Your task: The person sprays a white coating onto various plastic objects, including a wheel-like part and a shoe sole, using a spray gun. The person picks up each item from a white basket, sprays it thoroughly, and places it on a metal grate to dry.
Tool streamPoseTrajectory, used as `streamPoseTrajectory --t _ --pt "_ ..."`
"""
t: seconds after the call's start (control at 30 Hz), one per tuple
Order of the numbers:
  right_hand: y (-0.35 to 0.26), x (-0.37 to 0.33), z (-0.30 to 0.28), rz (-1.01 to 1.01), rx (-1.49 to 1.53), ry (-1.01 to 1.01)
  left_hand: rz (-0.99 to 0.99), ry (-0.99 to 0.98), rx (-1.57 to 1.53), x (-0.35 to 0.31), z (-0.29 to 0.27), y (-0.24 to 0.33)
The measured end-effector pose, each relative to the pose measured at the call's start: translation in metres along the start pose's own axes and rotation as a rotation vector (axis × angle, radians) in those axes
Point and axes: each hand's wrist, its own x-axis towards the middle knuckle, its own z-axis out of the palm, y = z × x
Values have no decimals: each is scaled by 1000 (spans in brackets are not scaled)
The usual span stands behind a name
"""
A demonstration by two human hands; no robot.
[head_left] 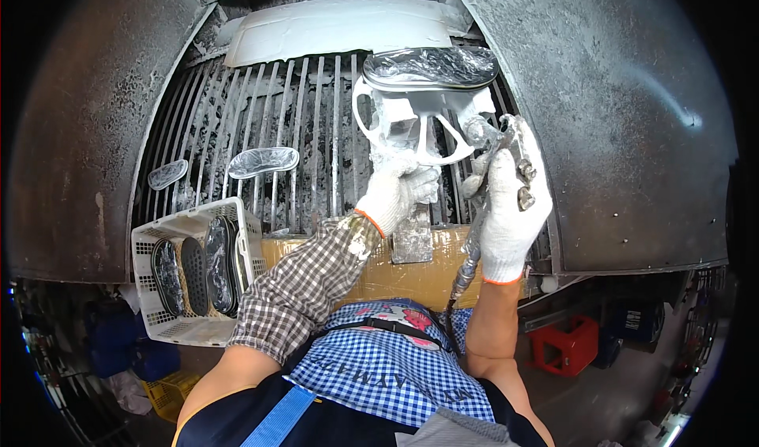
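Note:
My left hand [398, 194], in a white knit glove with an orange cuff, has its fingers curled at the base of a white spoked stand [428, 143]. Most of what lies inside its grip is hidden. On top of the stand rests a shoe sole [431, 67], its upper face covered in shiny, crinkled clear film and its edge dark. A metal spray gun [526, 170], crusted with grey-white residue, is gripped in my gloved right hand [510, 210], just right of the stand. The gun's nozzle end is near the stand's right side. Its hose runs down toward my apron.
Metal bars [316, 131] form a coated grate beneath. Two small film-covered pieces, one an oval pad [264, 162], lie on it. A white plastic basket [245, 233] with several soles stands left. Metal panels [632, 131] flank both sides; a white sheet [340, 28] lies behind. Below right is a red crate [565, 346].

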Motion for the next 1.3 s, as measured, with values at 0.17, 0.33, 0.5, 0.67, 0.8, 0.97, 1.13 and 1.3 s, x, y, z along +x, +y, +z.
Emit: streamPoseTrajectory --t 0.17,0.33,0.5,0.67,0.8,0.97,1.13,1.3 --pt "-2 -4 -2 26 57 -27 16 7 14 -2 2 1" --pt "-2 1 -6 25 90 -28 28 36 20 -11 11 6" --pt "-3 4 -11 88 184 13 -12 27 30 -20 17 17" --pt "-7 9 -16 68 246 38 -7 20 59 -29 27 23" --pt "-8 12 -23 48 180 73 -50 -15 45 -30 22 29" --pt "-5 15 -33 63 179 101 -31 -78 81 -36 27 34" --pt "-8 20 -38 61 228 129 -8 2 81 -30 11 35" --pt "-6 23 -49 45 200 137 -12 41 8 -26 3 42"
